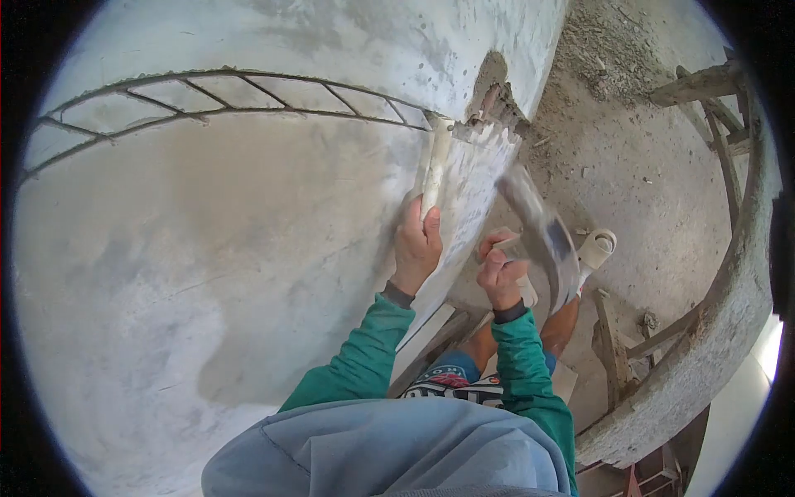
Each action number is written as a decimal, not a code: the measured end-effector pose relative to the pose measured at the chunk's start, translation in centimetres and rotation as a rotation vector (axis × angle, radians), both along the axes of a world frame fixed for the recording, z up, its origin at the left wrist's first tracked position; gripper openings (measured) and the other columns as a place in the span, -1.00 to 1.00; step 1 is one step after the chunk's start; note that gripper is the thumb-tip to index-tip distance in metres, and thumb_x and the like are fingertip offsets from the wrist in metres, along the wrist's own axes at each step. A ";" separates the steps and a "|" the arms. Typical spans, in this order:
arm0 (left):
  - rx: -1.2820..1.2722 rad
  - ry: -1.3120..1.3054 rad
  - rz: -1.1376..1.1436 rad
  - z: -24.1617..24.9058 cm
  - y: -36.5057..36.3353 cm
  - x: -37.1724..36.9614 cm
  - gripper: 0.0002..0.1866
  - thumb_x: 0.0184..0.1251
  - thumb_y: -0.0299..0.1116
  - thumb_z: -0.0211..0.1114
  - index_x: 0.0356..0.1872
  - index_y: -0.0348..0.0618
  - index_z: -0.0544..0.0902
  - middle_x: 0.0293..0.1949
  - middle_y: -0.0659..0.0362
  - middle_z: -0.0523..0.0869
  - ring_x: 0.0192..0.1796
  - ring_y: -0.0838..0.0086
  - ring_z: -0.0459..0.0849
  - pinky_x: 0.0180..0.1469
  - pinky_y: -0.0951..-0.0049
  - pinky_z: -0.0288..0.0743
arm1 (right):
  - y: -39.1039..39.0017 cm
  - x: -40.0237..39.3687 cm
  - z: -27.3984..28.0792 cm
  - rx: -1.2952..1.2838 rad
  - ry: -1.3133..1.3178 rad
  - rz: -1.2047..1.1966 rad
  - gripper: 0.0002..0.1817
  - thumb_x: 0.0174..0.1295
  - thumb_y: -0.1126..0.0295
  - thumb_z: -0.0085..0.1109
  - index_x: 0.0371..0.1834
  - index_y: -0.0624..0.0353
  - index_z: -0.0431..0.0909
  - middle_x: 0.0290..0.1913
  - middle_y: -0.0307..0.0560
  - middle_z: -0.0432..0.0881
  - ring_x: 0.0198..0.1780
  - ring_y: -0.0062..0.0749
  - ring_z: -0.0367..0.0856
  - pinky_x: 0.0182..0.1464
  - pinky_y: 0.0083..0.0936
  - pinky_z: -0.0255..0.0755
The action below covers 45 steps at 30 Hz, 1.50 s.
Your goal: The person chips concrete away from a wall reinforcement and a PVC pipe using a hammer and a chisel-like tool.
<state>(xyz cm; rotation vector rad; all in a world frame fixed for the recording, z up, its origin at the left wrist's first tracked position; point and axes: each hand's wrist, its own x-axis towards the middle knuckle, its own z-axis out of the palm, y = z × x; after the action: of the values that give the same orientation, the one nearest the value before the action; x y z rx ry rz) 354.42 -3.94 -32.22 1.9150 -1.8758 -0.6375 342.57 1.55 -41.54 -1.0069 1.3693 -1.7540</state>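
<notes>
Pale rod (436, 161): off-white, straight and slim, its upper end rough and stained darker; it lies aslant near the right edge of the plastered surface, its top at the right end of the ladder band.
Blurred tool (542, 228): long, slightly curved, grey with a dark patch; motion smears its outline, so its kind is unclear. It is just beyond the surface's right edge, over the floor (662, 199).
Left hand (418, 248): fingers wrapped around the lower part of the rod.
Right hand (500, 277): fingers curled closed on the tool, the exact grip hard to read in the blur.
Plastered surface (248, 248): broad, mottled grey and white, with smooth patches.
Ladder band (290, 110): dark lines curving from the left edge toward the right edge; two long lines, at least six slanted bars between them.
Broken patch (497, 103): one, brown and crumbled, at the right edge just beside the rod's top.
Count in use: one rod, one tool, two hands, two green sleeves (356, 356).
On the floor side: one white pipe-like piece (598, 247) with a round opening, near the tool; loose rubble (604, 58); one thick curved rim (704, 348) with several timbers (609, 348).
</notes>
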 end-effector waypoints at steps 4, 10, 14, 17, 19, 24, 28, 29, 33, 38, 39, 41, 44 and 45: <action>-0.142 0.010 -0.056 -0.3 -0.3 0.0 -0.66 0.54 -0.18 0.03 0.07 -0.24 0.50 -0.37 -0.18 0.62 -0.34 -0.15 0.62 -0.37 0.08 0.43 | -3.0 -0.9 1.4 0.341 0.153 0.202 -0.71 0.35 0.28 0.14 -0.08 0.33 0.52 -0.49 0.09 0.63 -0.48 -0.01 0.63 -0.38 -0.30 0.47; -0.065 0.026 -0.026 0.2 0.0 -0.8 -0.66 0.56 -0.16 0.02 0.05 -0.25 0.49 -0.44 -0.05 0.56 -0.42 0.06 0.59 -0.37 0.17 0.42 | -1.7 -1.0 2.0 0.203 -0.044 0.073 -0.67 0.36 0.22 0.14 -0.16 0.35 0.51 -0.52 0.10 0.61 -0.49 0.06 0.62 -0.43 -0.21 0.41; 0.076 0.236 0.082 0.9 0.7 -2.2 -0.62 0.57 -0.10 0.01 0.04 -0.25 0.49 -0.50 0.08 0.50 -0.46 0.26 0.56 -0.40 0.24 0.40 | -2.7 -2.5 1.8 0.314 0.200 0.220 -0.65 0.36 0.20 0.13 -0.17 0.35 0.51 -0.53 0.20 0.57 -0.47 0.11 0.61 -0.40 -0.17 0.41; 0.128 0.249 0.056 2.4 3.1 -3.2 -0.61 0.56 -0.11 0.02 0.08 -0.27 0.49 -0.48 0.06 0.53 -0.45 0.28 0.58 -0.39 0.27 0.42 | -1.1 -3.8 -1.1 0.439 0.146 0.124 -0.62 0.41 0.15 0.06 -0.17 0.35 0.50 -0.58 0.17 0.53 -0.53 0.01 0.57 -0.44 -0.19 0.38; 0.180 0.262 0.065 2.4 4.7 -3.5 -0.60 0.56 -0.12 0.03 0.11 -0.28 0.49 -0.47 0.05 0.55 -0.44 0.29 0.59 -0.38 0.29 0.43 | 0.7 -5.3 -1.1 0.430 0.092 0.131 -0.60 0.43 0.12 0.04 -0.16 0.35 0.50 -0.59 0.11 0.51 -0.55 -0.09 0.55 -0.44 -0.24 0.37; 0.027 0.016 -0.001 1.9 3.1 -2.2 -0.59 0.56 -0.15 0.03 0.18 -0.29 0.46 -0.44 -0.02 0.58 -0.44 0.22 0.57 -0.35 0.29 0.43 | 2.3 -6.1 -1.9 0.404 -0.069 0.134 -0.54 0.46 0.05 -0.03 -0.14 0.35 0.49 -0.61 -0.05 0.46 -0.56 -0.34 0.47 -0.45 -0.37 0.33; 0.045 0.041 0.089 2.2 1.4 -1.7 -0.65 0.55 -0.18 0.03 0.06 -0.29 0.50 -0.50 0.12 0.45 -0.45 0.45 0.42 -0.38 0.37 0.34 | 1.2 -6.1 0.0 0.358 0.014 0.202 -0.55 0.46 0.08 -0.03 -0.07 0.35 0.51 -0.54 0.06 0.55 -0.50 -0.10 0.55 -0.40 -0.29 0.38; 0.039 0.043 0.089 2.1 1.3 -1.4 -0.65 0.55 -0.18 0.03 0.06 -0.29 0.50 -0.50 0.12 0.45 -0.45 0.45 0.42 -0.38 0.37 0.34 | 0.7 -5.9 0.7 0.321 0.075 0.192 -0.56 0.46 0.09 -0.03 -0.05 0.35 0.51 -0.51 0.10 0.57 -0.48 0.01 0.57 -0.39 -0.24 0.39; 0.125 0.097 0.063 1.1 1.2 -0.4 -0.57 0.58 -0.12 -0.02 0.14 -0.31 0.47 -0.44 0.04 0.54 -0.45 0.32 0.50 -0.34 0.31 0.39 | -0.4 -4.5 2.3 0.169 0.078 0.125 -0.49 0.44 -0.01 -0.01 -0.13 0.35 0.51 -0.62 -0.19 0.46 -0.60 -0.53 0.44 -0.52 -0.48 0.30; 0.101 0.101 0.060 0.8 1.1 -0.2 -0.58 0.58 -0.09 -0.05 0.09 -0.28 0.47 -0.47 0.04 0.50 -0.44 0.34 0.50 -0.35 0.30 0.38 | -2.0 -3.4 4.9 -0.023 0.095 0.109 -0.59 0.44 0.10 0.02 -0.16 0.34 0.49 -0.63 -0.10 0.47 -0.61 -0.43 0.47 -0.52 -0.42 0.31; 0.103 0.122 0.060 0.5 1.2 -0.1 -0.57 0.58 -0.07 -0.04 0.10 -0.27 0.46 -0.47 0.08 0.50 -0.44 0.36 0.50 -0.35 0.32 0.38 | -2.4 -3.1 4.4 0.105 0.142 0.176 -0.63 0.38 0.16 0.10 -0.14 0.34 0.51 -0.60 0.07 0.51 -0.55 -0.12 0.52 -0.48 -0.29 0.36; 0.101 0.158 0.056 0.8 1.5 -0.5 -0.57 0.58 -0.05 -0.04 0.11 -0.25 0.46 -0.47 0.11 0.51 -0.45 0.38 0.51 -0.36 0.34 0.38 | -3.5 -3.2 3.3 0.272 0.246 0.241 -0.68 0.32 0.22 0.18 -0.18 0.33 0.50 -0.68 0.23 0.46 -0.59 0.24 0.50 -0.55 -0.15 0.35; 0.783 1.147 0.357 2.4 1.8 -0.9 -0.55 0.57 -0.01 -0.03 0.12 -0.20 0.46 -0.45 0.19 0.54 -0.46 0.43 0.51 -0.38 0.39 0.38 | -1.8 -4.5 1.6 0.344 0.175 0.178 -0.64 0.37 0.16 0.13 -0.16 0.32 0.48 -0.65 0.19 0.49 -0.59 0.14 0.51 -0.52 -0.18 0.35; 0.689 1.025 0.312 2.1 2.8 -1.3 -0.56 0.58 -0.01 -0.02 0.14 -0.20 0.46 -0.46 0.21 0.51 -0.48 0.47 0.47 -0.40 0.43 0.35 | -1.3 -4.9 1.9 0.349 0.165 0.190 -0.64 0.37 0.16 0.13 -0.16 0.32 0.48 -0.65 0.19 0.49 -0.59 0.14 0.51 -0.52 -0.18 0.35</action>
<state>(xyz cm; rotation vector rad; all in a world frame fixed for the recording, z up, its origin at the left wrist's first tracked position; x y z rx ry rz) 353.07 -1.10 -30.11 1.5991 -0.7286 -1.8590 337.63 0.27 -39.62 -1.0617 1.5598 -1.2613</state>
